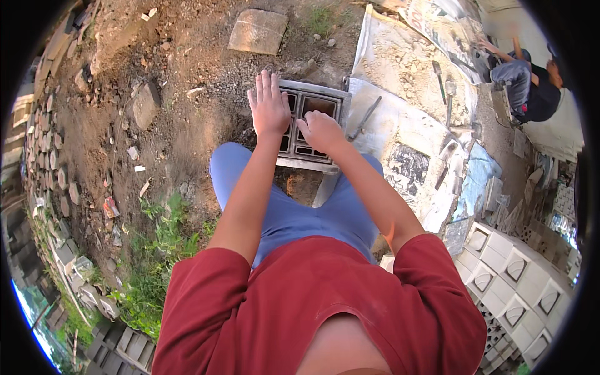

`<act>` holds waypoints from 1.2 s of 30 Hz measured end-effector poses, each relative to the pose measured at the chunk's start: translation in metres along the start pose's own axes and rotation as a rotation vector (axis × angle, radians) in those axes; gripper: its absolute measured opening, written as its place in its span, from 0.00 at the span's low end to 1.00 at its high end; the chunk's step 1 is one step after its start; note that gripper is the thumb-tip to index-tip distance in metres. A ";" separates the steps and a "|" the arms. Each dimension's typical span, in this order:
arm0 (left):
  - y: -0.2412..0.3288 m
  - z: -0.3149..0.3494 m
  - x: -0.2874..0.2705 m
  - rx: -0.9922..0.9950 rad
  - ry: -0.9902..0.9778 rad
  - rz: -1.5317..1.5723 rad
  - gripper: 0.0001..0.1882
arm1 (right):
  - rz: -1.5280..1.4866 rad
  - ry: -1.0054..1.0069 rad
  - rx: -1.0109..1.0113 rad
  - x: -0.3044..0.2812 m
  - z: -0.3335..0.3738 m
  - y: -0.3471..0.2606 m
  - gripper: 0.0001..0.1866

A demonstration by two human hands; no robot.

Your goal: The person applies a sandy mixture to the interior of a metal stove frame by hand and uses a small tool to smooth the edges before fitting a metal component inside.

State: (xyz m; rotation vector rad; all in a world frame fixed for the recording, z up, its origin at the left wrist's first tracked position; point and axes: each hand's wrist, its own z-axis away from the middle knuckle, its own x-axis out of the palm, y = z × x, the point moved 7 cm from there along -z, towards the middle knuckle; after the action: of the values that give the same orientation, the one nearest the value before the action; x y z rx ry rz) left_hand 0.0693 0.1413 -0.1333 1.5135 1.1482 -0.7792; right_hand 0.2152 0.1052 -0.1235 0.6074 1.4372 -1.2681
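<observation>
Between my knees stands a square grey block mould point(306, 164), its face divided by bars into several dark openings of different sizes. My left hand point(272, 106) lies flat along its left side, fingers stretched out and pointing away from me. Over the middle of the mould, my right hand point(321, 132) is closed, with its fingers curled under and the thumb to the left. Whatever it may hold is hidden beneath it. Just right of the mould, a thin dark bar-shaped tool point(365, 117) rests on a pale sheet.
Pale sand point(400, 53) covers the sheets at far right, with brushes point(450, 100) and other hand tools there. A person point(531, 87) crouches beyond. Pale patterned blocks point(509, 275) are stacked at lower right. A stone slab point(258, 31) and weeds point(156, 256) lie on the dirt.
</observation>
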 end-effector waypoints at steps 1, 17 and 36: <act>0.000 -0.001 -0.003 0.022 -0.021 0.039 0.30 | -0.064 -0.114 0.073 0.004 -0.007 0.002 0.24; 0.004 -0.010 -0.002 -0.090 -0.180 0.029 0.32 | -0.005 0.078 -0.094 0.008 -0.016 0.008 0.18; 0.011 -0.010 0.008 0.094 -0.301 -0.148 0.33 | -0.020 -0.010 -0.003 0.011 -0.016 0.006 0.16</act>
State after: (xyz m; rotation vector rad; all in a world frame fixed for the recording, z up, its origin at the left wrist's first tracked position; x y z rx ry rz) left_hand 0.0817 0.1528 -0.1339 1.3413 1.0149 -1.1336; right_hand 0.2117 0.1190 -0.1380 0.5849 1.4401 -1.2825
